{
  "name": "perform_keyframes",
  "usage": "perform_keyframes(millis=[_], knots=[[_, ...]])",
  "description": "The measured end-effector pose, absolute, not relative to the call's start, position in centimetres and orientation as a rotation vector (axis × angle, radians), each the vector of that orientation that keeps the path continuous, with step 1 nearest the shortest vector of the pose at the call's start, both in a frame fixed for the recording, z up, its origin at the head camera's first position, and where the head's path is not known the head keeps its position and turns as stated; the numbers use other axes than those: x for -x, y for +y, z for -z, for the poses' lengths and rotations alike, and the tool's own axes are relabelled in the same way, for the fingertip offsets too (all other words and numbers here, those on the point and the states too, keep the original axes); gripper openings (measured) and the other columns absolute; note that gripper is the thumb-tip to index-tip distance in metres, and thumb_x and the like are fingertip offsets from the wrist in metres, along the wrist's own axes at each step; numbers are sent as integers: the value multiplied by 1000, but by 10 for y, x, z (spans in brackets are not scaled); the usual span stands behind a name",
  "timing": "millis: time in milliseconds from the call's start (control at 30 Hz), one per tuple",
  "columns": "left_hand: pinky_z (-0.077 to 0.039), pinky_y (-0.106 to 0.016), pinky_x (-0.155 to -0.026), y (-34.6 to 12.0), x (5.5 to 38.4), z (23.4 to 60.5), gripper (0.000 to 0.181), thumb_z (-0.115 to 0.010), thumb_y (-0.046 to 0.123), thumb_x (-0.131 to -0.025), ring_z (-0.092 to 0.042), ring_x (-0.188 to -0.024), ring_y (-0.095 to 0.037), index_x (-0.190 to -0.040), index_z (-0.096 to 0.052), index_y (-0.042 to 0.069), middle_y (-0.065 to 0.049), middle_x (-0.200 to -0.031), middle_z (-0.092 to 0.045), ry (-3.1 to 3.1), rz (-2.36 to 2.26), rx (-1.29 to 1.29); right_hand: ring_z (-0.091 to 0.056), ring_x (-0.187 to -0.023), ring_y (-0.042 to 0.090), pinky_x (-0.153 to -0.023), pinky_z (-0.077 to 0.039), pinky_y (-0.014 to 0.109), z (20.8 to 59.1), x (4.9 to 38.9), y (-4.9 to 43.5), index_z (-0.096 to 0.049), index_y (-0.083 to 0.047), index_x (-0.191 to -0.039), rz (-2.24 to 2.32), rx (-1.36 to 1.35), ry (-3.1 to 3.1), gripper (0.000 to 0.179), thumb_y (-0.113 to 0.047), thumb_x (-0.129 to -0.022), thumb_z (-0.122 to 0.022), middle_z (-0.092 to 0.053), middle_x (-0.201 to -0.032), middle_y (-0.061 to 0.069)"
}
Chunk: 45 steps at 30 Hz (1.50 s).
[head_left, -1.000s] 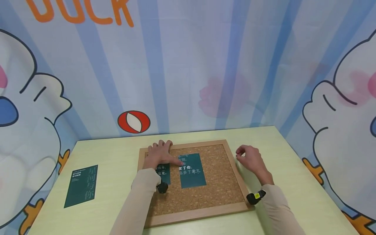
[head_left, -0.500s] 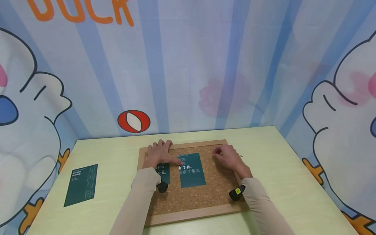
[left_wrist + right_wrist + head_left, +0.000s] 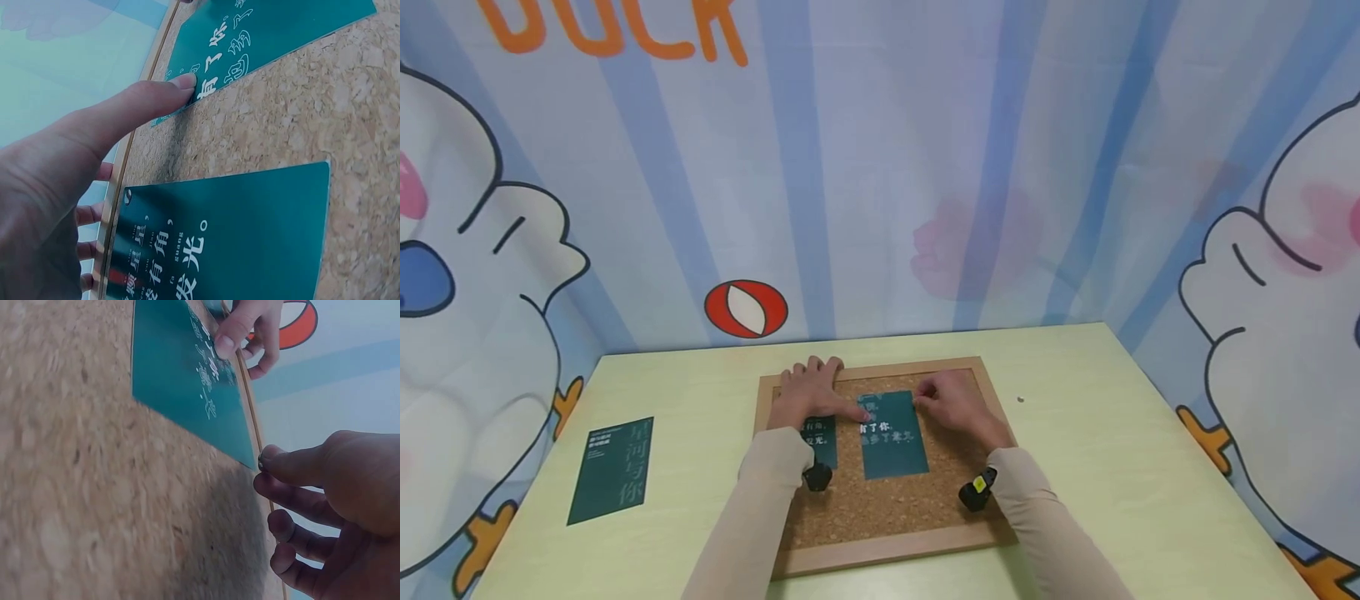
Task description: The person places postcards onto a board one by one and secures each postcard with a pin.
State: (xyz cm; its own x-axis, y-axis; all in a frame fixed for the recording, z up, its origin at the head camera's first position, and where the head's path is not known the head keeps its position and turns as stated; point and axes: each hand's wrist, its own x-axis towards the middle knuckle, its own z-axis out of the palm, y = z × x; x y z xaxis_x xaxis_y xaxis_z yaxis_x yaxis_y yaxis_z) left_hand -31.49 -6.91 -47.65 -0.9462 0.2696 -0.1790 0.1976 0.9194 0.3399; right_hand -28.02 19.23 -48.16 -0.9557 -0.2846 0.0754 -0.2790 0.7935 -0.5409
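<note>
My left hand [image 3: 812, 396] lies over the top left of a framed corkboard [image 3: 970, 500]. Its straight thumb presses the left edge of a dark green card [image 3: 893, 450] with white lettering, while the fingers reach over the top frame. A second green card [image 3: 262, 225] is under this hand, with a round metal thumbtack [image 3: 128, 197] at its corner. My right hand [image 3: 953, 400] is at the first card's top right corner. Thumb and forefinger pinch a tiny shiny piece, a thumbtack [image 3: 260, 464], mostly hidden by the fingertips.
A third green card [image 3: 612, 475] lies on the pale table [image 3: 700, 392], left of the board. One small dark object [image 3: 1020, 399] sits on the table to the right. Behind the table hangs a blue striped cartoon backdrop [image 3: 880, 167].
My right hand has moved left from the table beside the board to the card's top right corner, uncovering the small object on the table. The left hand keeps its place.
</note>
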Motion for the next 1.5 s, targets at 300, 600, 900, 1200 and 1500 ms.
perform_keyframes(millis=[300, 600, 900, 1200, 1500], knots=[[-25, -66, -112, -69, 323, 487, 114, -81, 78, -67, -40, -131, -47, -155, -44, 15, -22, -147, -45, 2846, -478, -350, -53, -70, 16, -61, -42, 29, 488, 287, 187, -71, -11, -86, 927, 430, 2897, 15, -12, -101, -70, -59, -78, -1], [-26, -64, -112, -66, 316, 477, 110, -81, 75, -70, -42, -132, -45, -155, -44, 16, -20, -148, -46, 2860, -479, -362, -57, -75, 19, -64, -46, 30, 485, 292, 181, -73, -6, -94, 979, 304, 2854, 11, -12, -101, -69, -62, -83, 4], [-23, -66, -113, -68, 326, 491, 113, -82, 74, -69, -40, -132, -46, -157, -42, 17, -20, -148, -45, 2841, -488, -349, -55, -74, 20, -64, -42, 30, 481, 297, 180, -73, -6, -90, 1043, 184, 2789, 17, -17, -102, -67, -59, -79, 4], [-22, -64, -113, -69, 331, 497, 117, -82, 79, -65, -40, -132, -44, -157, -42, 18, -19, -149, -44, 2828, -467, -328, -51, -70, 20, -62, -38, 31, 476, 306, 179, -65, -8, -78, 1060, 26, 2692, 26, -19, -101, -70, -52, -73, 4], [-22, -65, -114, -72, 329, 497, 114, -83, 75, -67, -39, -133, -45, -157, -42, 18, -19, -150, -44, 2844, -489, -328, -51, -68, 19, -62, -38, 32, 477, 317, 178, -68, -9, -72, 1035, -11, 2678, 30, -21, -99, -73, -52, -69, 3]])
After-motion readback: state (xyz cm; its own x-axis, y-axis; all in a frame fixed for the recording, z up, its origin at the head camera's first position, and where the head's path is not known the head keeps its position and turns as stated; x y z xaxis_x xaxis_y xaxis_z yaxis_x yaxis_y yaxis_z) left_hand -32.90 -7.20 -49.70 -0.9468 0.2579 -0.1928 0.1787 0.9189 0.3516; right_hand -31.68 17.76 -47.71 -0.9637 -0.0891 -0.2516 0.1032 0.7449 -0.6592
